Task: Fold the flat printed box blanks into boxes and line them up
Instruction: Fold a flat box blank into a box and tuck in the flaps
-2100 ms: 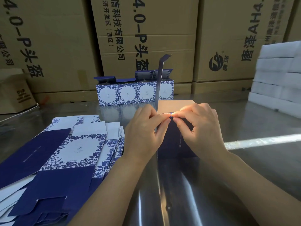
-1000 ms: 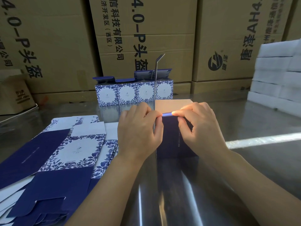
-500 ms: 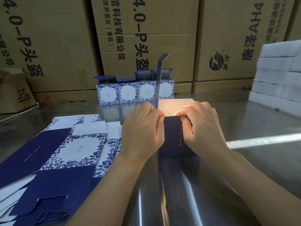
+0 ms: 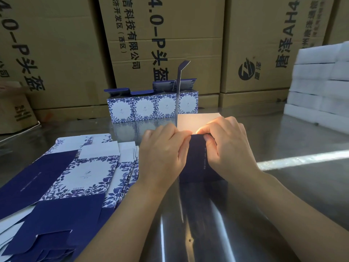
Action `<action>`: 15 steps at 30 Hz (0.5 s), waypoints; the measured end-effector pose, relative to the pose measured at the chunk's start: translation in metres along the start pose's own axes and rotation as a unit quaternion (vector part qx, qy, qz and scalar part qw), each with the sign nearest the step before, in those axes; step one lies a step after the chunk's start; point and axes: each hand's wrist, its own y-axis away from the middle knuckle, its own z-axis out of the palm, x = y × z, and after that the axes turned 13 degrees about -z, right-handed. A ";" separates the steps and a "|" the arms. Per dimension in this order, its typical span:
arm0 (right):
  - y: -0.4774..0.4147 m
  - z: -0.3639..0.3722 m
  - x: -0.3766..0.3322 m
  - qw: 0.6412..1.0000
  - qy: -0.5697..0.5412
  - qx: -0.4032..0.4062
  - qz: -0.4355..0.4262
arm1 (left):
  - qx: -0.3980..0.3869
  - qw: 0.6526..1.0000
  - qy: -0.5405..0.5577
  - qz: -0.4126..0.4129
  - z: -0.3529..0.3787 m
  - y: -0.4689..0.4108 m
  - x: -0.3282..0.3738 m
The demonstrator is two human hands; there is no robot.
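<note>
At table centre — left hand [image 4: 162,154], right hand [image 4: 229,146] grip box blank [image 4: 197,157].

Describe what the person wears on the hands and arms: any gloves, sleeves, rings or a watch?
Nothing worn shows. The left hand and the right hand are bare: no gloves, no rings. The left forearm and right forearm are bare to the picture's edge, with no sleeve, watch or bracelet.

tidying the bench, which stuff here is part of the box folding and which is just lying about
Job: half-folded box, pinched by left hand and right hand; flat blanks; row of folded boxes.
Lying about: brown cartons; white foam slabs.
</note>
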 end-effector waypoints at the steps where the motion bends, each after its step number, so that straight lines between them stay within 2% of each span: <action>1: 0.000 0.000 0.001 1.000 0.001 -0.001 -0.003 | -0.004 1.000 0.000 -0.001 0.000 0.000 0.000; 9: -0.001 -0.006 0.011 0.999 -0.024 -0.006 -0.043 | -0.020 1.000 -0.004 -0.018 0.001 -0.001 -0.001; 15: 0.001 -0.007 0.014 0.999 0.042 0.022 -0.016 | -0.012 0.999 -0.001 -0.041 0.001 -0.002 -0.006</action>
